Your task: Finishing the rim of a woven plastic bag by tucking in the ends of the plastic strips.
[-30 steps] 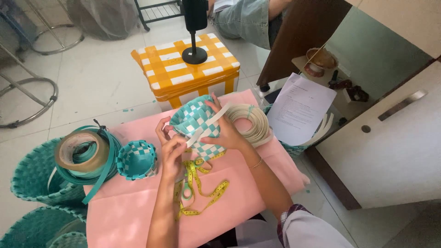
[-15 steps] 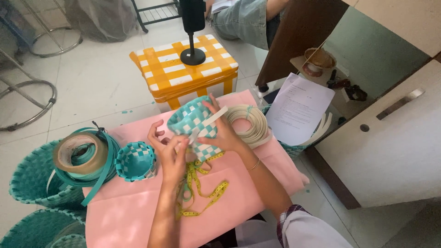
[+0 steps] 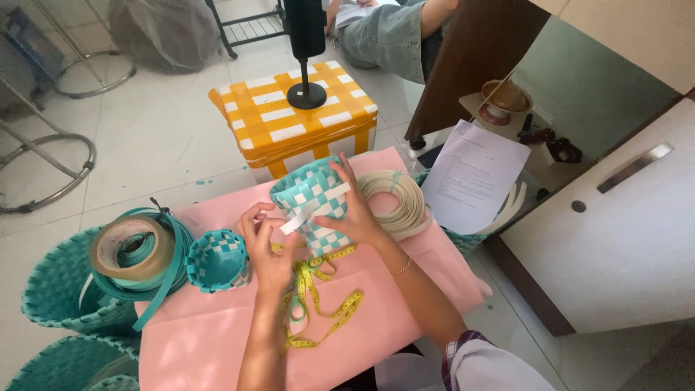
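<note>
At the centre of the frame my right hand [image 3: 355, 217] steadies the half-woven teal-and-white plastic-strip basket [image 3: 310, 199] on the pink table [image 3: 405, 318], walls already up, while my left hand [image 3: 269, 242] pinches a loose white strip [image 3: 313, 208] not yet woven in.

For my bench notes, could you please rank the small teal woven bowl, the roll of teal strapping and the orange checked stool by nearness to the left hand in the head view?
1. Small teal woven bowl, just left of the left hand.
2. Roll of teal strapping, further left, at the table edge.
3. Orange checked stool, beyond the table.
</note>
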